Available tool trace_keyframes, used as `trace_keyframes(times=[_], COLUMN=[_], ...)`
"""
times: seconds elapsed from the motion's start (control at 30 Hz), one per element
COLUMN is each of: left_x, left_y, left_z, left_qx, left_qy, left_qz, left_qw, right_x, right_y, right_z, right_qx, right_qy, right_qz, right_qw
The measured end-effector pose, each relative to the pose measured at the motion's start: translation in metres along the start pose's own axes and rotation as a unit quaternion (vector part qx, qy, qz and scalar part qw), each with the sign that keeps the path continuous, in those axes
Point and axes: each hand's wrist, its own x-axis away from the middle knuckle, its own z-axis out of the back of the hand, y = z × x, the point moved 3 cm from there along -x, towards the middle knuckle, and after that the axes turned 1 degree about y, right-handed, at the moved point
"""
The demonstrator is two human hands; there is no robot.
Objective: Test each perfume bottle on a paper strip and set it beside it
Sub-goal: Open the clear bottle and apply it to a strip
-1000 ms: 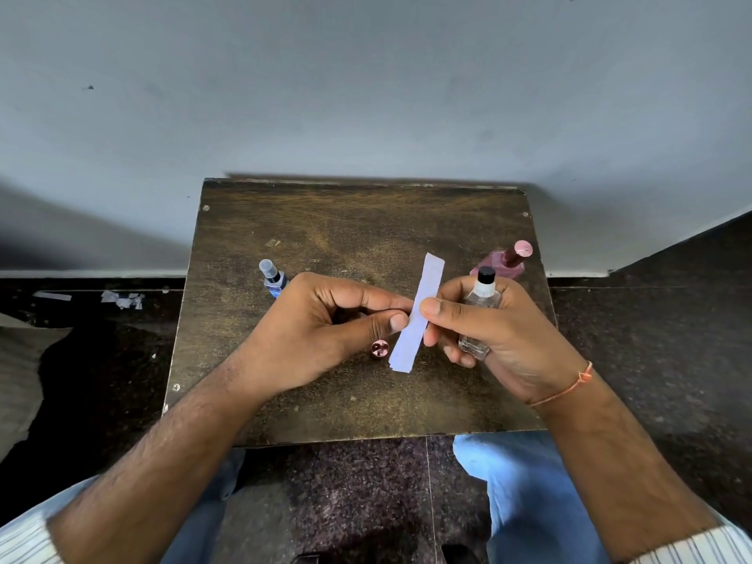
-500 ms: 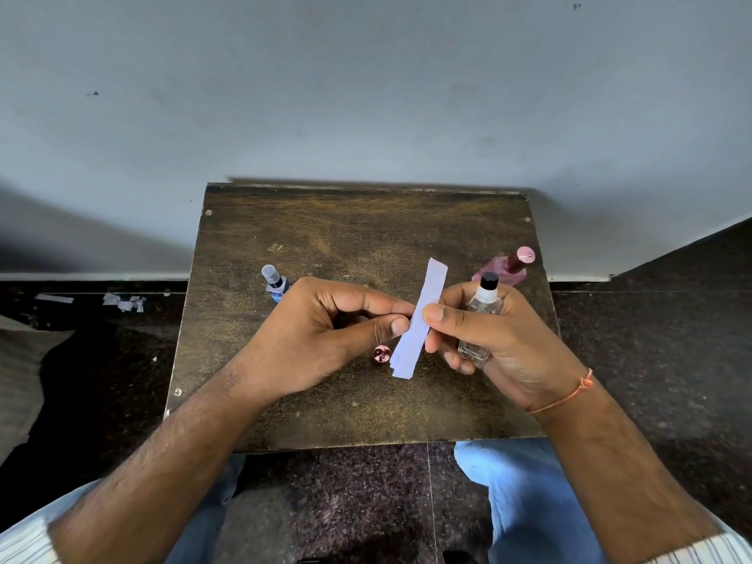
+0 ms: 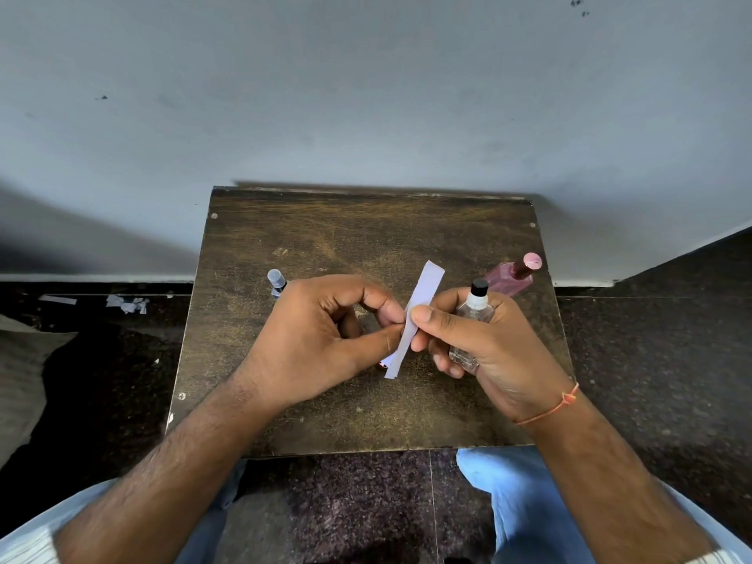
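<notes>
A white paper strip (image 3: 423, 295) is pinched between both hands above a small dark wooden table (image 3: 366, 234). My left hand (image 3: 321, 339) grips its middle with thumb and forefinger. My right hand (image 3: 488, 348) presses its thumb on the strip and also holds a clear glass perfume bottle (image 3: 472, 315) with a black nozzle, its cap off. A pink perfume bottle (image 3: 514, 276) with a pink cap stands at the table's right edge. A small blue bottle (image 3: 276, 280) with a clear cap peeks out behind my left hand. A small pink cap (image 3: 382, 363) lies mostly hidden under the strip.
The table stands against a grey wall (image 3: 366, 95). Dark speckled floor (image 3: 671, 360) surrounds it. Paper scraps (image 3: 126, 305) lie on the floor at the left. My knees in light blue trousers (image 3: 517, 494) sit just below the table's front edge.
The hands and strip stay nearly in place. My left thumb has slid closer along the strip, now covering most of the pink cap on the table.
</notes>
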Motion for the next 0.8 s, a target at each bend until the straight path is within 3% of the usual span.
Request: trace_keyframes(times=[0.2,0.6,0.8], left_x=[0.0006,-0.0037,-0.003], left_y=[-0.001,-0.0067,-0.0056], left_z=[-0.0014,-0.006,-0.0061], left_qx=[-0.021,0.128,0.117], left_qy=[-0.041,-0.043,-0.016], left_qz=[0.008,0.074,0.069], left_qw=[0.999,0.988,0.991], right_x=[-0.0011,-0.0016,-0.0012], right_y=[0.0024,0.0042,0.004], right_z=[0.0002,0.0026,0.0016], right_qx=[0.012,0.013,0.013], right_qy=[0.02,0.028,0.014], right_qz=[0.011,0.008,0.028], right_qw=[1.0,0.999,0.999])
